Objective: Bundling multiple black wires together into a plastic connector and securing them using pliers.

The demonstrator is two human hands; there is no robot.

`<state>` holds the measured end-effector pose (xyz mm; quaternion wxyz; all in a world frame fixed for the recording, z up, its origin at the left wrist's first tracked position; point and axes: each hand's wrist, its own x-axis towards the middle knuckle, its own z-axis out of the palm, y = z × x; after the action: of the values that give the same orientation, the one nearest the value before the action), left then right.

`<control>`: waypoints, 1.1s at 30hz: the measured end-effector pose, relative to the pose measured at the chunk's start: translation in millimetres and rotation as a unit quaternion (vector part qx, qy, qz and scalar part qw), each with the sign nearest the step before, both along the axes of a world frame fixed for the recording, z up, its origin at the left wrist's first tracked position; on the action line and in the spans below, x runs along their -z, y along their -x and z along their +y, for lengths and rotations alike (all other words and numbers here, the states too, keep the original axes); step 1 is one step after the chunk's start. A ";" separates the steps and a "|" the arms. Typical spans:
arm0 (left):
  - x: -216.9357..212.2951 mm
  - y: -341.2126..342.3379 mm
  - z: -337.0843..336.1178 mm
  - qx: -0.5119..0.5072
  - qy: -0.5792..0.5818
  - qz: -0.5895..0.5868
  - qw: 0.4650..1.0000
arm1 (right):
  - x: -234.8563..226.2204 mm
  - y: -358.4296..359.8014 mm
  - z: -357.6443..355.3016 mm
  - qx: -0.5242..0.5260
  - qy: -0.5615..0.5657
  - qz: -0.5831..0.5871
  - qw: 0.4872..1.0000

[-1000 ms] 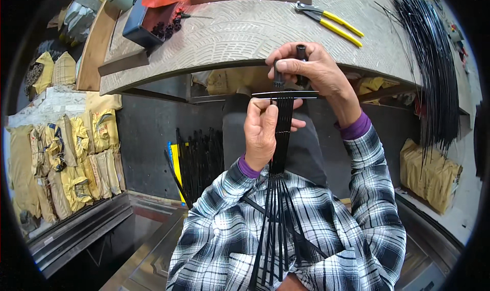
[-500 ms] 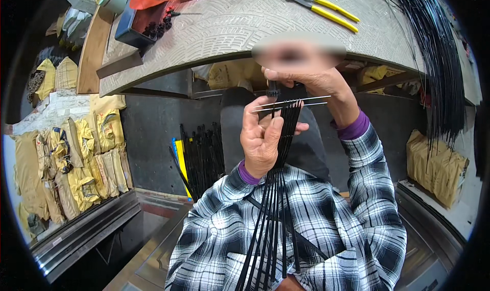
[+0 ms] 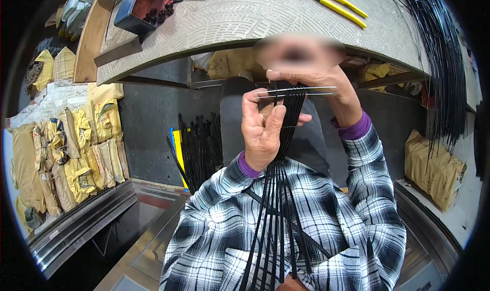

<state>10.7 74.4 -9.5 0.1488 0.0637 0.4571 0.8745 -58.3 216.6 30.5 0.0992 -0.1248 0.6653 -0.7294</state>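
Fanning wider along two silvery rods point(image 3: 321, 88) than a second ago, the black strips point(image 3: 291, 110), held by the left hand point(image 3: 262, 131) above the lap point(image 3: 313, 140), seem easier to separate, though what the blurred right hand point(image 3: 315, 72) grips I cannot tell.

Thin rods point(image 3: 324, 94) look like bare metal, smooth and bright, while the black strips point(image 3: 291, 120) they cross seem plastic, with a slight sheen. The surface point(image 3: 224, 23) is rough, covered in raised patterning with a low shine. Smooth yellow plastic appears to sheathe the handles of the metal pliers point(image 3: 343, 13). The hanging black strands point(image 3: 436, 61) are glossy. Soft, matt plaid cloth makes the shirt point(image 3: 204, 240); the board point(image 3: 92, 41) is grained wood; the sack point(image 3: 434, 173) looks like creased paper.
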 end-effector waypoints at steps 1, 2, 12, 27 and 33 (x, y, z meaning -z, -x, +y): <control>0.2 -0.1 0.1 0.000 0.000 -0.001 1.000 | 0.1 0.4 -0.8 -0.002 -0.004 0.005 1.000; -0.6 -0.6 0.7 -0.008 -0.002 -0.003 1.000 | -0.5 0.3 -1.0 -0.003 -0.008 0.010 1.000; -0.4 1.7 -0.2 -0.011 0.011 0.001 1.000 | 3.0 1.0 -1.8 0.003 -0.009 0.034 0.999; 0.8 6.7 -0.9 -0.095 0.007 0.008 0.995 | 34.7 -58.2 -27.8 0.276 0.183 -0.031 0.943; -1.2 5.3 -2.1 -0.139 0.054 0.050 0.988 | 31.5 -61.8 -42.8 0.308 0.234 -0.048 0.921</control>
<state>5.4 72.3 -8.3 0.0058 0.0352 0.5147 0.8566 3.6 173.8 -1.1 -0.1303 0.1020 0.4756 -0.8639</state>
